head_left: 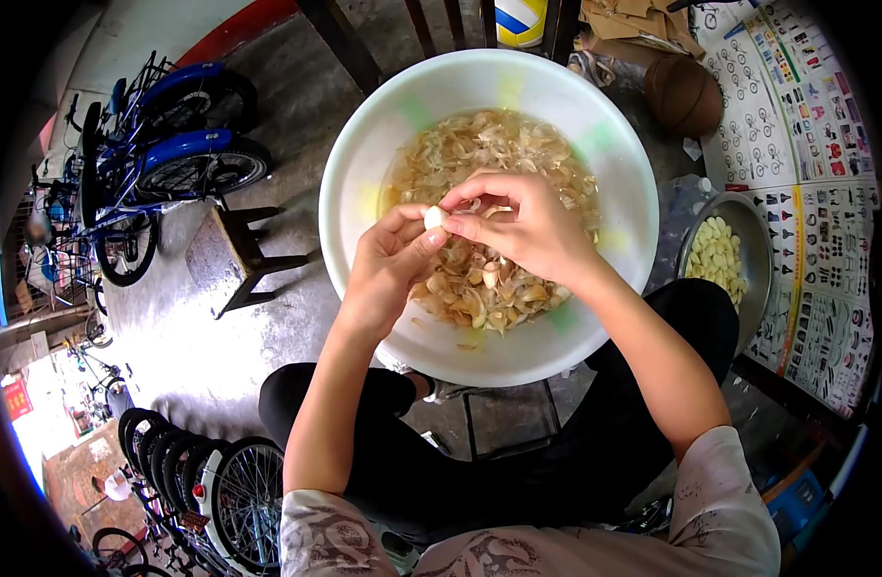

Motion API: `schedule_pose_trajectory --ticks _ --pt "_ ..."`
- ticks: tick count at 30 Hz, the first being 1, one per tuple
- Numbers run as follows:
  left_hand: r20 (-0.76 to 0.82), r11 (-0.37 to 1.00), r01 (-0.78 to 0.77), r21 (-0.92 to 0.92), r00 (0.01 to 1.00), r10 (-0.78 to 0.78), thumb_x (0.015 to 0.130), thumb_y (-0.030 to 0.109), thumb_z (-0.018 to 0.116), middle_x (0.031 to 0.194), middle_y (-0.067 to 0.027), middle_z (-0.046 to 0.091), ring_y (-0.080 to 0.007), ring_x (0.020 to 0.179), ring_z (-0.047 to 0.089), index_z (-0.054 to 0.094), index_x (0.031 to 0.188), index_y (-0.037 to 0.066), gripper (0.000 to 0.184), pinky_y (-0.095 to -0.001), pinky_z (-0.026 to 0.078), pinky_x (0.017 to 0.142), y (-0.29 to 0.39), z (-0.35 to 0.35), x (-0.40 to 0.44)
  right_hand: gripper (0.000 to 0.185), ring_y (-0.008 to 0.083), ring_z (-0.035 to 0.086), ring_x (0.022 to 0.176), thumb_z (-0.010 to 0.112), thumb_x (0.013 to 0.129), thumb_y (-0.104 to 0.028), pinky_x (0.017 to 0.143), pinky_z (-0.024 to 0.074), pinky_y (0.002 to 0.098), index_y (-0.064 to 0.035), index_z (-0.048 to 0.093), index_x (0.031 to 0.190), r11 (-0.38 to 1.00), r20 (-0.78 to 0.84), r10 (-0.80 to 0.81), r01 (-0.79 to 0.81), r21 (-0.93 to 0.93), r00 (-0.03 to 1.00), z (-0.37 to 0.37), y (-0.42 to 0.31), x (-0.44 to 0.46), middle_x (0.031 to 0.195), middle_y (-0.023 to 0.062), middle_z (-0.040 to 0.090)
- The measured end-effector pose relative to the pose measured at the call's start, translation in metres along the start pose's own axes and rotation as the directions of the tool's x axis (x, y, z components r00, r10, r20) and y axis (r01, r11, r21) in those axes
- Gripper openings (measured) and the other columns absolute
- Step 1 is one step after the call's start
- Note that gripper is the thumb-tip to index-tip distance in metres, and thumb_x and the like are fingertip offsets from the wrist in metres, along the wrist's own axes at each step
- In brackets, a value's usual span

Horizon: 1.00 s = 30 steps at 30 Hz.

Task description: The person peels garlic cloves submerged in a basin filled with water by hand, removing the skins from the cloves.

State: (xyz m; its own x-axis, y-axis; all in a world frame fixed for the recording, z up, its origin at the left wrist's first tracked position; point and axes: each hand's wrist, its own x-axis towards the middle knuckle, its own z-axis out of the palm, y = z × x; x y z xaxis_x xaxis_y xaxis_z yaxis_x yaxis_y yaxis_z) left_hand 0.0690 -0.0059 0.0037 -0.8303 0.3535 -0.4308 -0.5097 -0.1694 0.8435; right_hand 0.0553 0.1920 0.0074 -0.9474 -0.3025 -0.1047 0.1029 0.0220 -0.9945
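Observation:
My left hand (pixel 388 260) pinches a pale garlic clove (pixel 433 217) between thumb and fingers, above a big white plastic basin (pixel 364 317). At the clove's right side, my right hand (pixel 523 226) is closed, its thumb and index fingertip against the clove. A scrap of skin seems to show between the right fingers, too small to be sure of. Beneath both hands, water in the basin holds a thick layer of loose garlic skins (pixel 460 144) mixed with cloves, one of them a whitish clove (pixel 490 274).
To the right, a metal bowl (pixel 760 252) holds many peeled cloves (pixel 716 255). A low wooden stool (pixel 220 260) and several bicycles (pixel 186 144) stand at left. Behind the basin are a ball (pixel 520 21) and dark chair slats; a brown basketball (pixel 684 94) lies at back right.

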Motion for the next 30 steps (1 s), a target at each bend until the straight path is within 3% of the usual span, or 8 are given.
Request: schedule_pose_trajectory --ticks 4,7,9,15,17,23,26,30 --pt "-0.016 0.997 0.002 0.080 1.000 0.000 0.094 0.011 0.066 0.095 -0.0018 0.068 -0.0016 0.072 0.052 0.057 0.116 0.003 0.025 -0.0181 0.038 0.060 0.002 -0.003 0.001 0.020 0.0137 0.068 0.083 0.075 0.086 -0.017 0.077 0.0533 0.0288 0.0002 0.072 0.096 1.000 -0.005 -0.005 0.005 0.017 1.000 -0.003 0.004 0.002 0.090 0.0075 0.072" --pt "0.021 0.991 0.023 0.131 0.999 -0.026 0.094 0.010 0.066 0.097 -0.0026 0.068 -0.0029 0.075 0.053 0.057 0.116 0.003 0.024 -0.0187 0.039 0.062 0.007 -0.002 0.001 0.019 0.0116 0.065 0.080 0.076 0.086 -0.017 0.074 0.0523 0.0274 -0.0006 0.071 0.093 0.994 0.099 0.042 -0.052 0.094 0.994 -0.010 0.005 0.004 0.085 0.0051 0.070" --pt "0.028 0.987 0.038 0.158 0.999 -0.043 0.095 0.009 0.065 0.097 -0.0026 0.066 -0.0034 0.075 0.052 0.057 0.115 0.003 0.023 -0.0190 0.038 0.063 0.010 -0.004 0.001 0.018 0.0094 0.062 0.075 0.074 0.088 -0.017 0.070 0.0500 0.0252 -0.0014 0.069 0.094 0.952 0.193 0.174 -0.215 0.217 0.966 -0.011 0.004 0.005 0.084 0.0028 0.067" --pt "0.117 0.986 0.009 0.166 0.993 -0.028 0.092 0.011 0.068 0.098 -0.0051 0.068 -0.0044 0.077 0.055 0.060 0.112 0.003 0.023 -0.0195 0.039 0.064 0.014 -0.011 0.003 0.017 0.0083 0.059 0.072 0.067 0.094 -0.018 0.066 0.0477 0.0232 -0.0020 0.064 0.099 0.935 0.346 0.210 -0.291 0.201 0.915 -0.015 0.000 0.007 0.089 0.0015 0.064" --pt "0.055 0.972 0.012 0.234 0.998 -0.025 0.089 0.008 0.072 0.098 -0.0071 0.069 -0.0113 0.092 0.064 0.061 0.110 -0.001 0.025 -0.0266 0.051 0.086 0.017 -0.010 0.002 0.018 0.0081 0.059 0.073 0.066 0.094 -0.020 0.067 0.0466 0.0229 -0.0025 0.063 0.098 0.936 0.350 0.209 -0.290 0.198 0.913 -0.015 -0.001 0.006 0.087 0.0008 0.062" --pt "-0.042 0.873 -0.166 0.459 0.977 0.208 0.086 0.011 0.076 0.088 -0.0030 0.068 -0.0082 0.082 0.062 0.064 0.106 0.000 0.025 -0.0243 0.052 0.073 0.010 -0.005 0.003 0.017 0.0075 0.059 0.074 0.066 0.094 -0.020 0.067 0.0453 0.0227 -0.0035 0.061 0.096 0.930 0.357 0.220 -0.306 0.202 0.908 -0.016 0.001 0.006 0.084 0.0000 0.060" --pt "-0.111 0.767 -0.083 0.636 0.974 0.197 0.084 0.012 0.078 0.080 -0.0021 0.066 -0.0060 0.076 0.059 0.065 0.104 0.000 0.026 -0.0236 0.049 0.068 0.019 0.000 -0.001 0.016 0.0074 0.058 0.073 0.066 0.094 -0.018 0.066 0.0464 0.0225 -0.0034 0.062 0.095 0.929 0.336 0.228 -0.307 0.206 0.914 -0.015 0.000 0.006 0.084 -0.0005 0.059" --pt "-0.132 0.713 -0.082 0.696 0.962 0.239 0.082 0.011 0.079 0.075 -0.0032 0.066 -0.0065 0.071 0.059 0.066 0.104 0.001 0.027 -0.0243 0.048 0.066 0.014 -0.004 0.002 0.014 0.0075 0.057 0.072 0.066 0.094 -0.017 0.066 0.0472 0.0225 -0.0035 0.062 0.095 0.936 0.310 0.223 -0.292 0.196 0.924 -0.017 0.000 0.007 0.084 -0.0006 0.059"
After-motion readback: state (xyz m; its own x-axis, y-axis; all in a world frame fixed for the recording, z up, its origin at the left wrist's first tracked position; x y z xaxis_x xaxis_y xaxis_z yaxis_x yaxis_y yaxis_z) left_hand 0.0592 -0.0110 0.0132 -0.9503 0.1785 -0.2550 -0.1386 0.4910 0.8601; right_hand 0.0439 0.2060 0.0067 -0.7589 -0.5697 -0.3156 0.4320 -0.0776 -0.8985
